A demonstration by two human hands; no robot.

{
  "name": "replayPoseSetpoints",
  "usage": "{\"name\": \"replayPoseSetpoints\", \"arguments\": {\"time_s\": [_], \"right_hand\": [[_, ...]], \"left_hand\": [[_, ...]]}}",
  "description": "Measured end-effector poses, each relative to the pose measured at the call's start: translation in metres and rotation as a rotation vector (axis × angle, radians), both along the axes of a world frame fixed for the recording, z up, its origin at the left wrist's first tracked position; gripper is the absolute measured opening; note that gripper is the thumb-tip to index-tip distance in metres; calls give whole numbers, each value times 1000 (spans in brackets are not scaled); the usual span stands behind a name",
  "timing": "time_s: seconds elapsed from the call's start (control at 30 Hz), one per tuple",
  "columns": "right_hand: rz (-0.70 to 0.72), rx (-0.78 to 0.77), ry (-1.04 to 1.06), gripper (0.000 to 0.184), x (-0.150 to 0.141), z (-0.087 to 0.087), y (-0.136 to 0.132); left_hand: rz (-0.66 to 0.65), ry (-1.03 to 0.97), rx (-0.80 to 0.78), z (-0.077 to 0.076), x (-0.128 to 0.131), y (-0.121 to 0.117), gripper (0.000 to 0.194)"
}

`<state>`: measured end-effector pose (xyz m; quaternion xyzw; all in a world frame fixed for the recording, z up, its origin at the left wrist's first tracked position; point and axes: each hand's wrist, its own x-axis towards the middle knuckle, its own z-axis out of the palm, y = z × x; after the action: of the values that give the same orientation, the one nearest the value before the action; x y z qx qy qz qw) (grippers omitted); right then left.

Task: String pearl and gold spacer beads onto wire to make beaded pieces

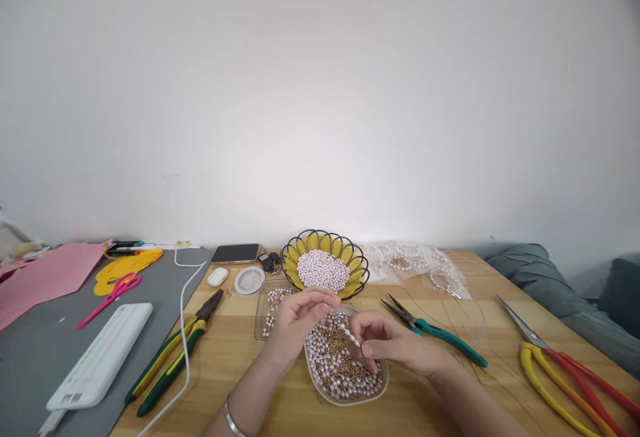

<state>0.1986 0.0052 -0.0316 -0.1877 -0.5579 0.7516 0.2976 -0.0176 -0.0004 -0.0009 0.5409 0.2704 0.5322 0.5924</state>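
Note:
Both my hands hover over a clear oval tray [320, 383] filled with white pearls and small gold beads. My left hand [295, 320] has its fingers pinched at one end of a short strand of white pearl beads [350, 335]. My right hand [387, 343] pinches the other end, its fingers curled just above the tray. Behind the hands stands a black wire basket with a yellow liner [345, 250] holding a heap of pearls. A clear rectangular box [265, 310] with a few beads lies beside my left hand.
Teal-handled needle-nose pliers [435, 333] lie right of the tray; yellow-and-red scissors [560, 370] are further right. Green-yellow pliers [170, 357], a white cable, a white power strip [100, 357] and pink scissors [110, 295] lie left. A phone [235, 253], a thread spool [249, 281] and bagged bead strands [415, 260] sit behind.

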Motion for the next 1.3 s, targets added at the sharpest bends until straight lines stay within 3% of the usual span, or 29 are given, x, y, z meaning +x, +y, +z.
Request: {"name": "replayPoseSetpoints", "arguments": {"time_s": [0.67, 1.1, 1.3], "right_hand": [[-6, 0, 22, 32, 0, 3, -2], [-43, -19, 72, 34, 0, 1, -2], [-18, -11, 80, 32, 1, -1, -1]], "left_hand": [[1, 43, 32, -1, 0, 1, 16], [27, 78, 198, 6, -2, 2, 21], [25, 59, 143, 7, -1, 0, 24]]}}
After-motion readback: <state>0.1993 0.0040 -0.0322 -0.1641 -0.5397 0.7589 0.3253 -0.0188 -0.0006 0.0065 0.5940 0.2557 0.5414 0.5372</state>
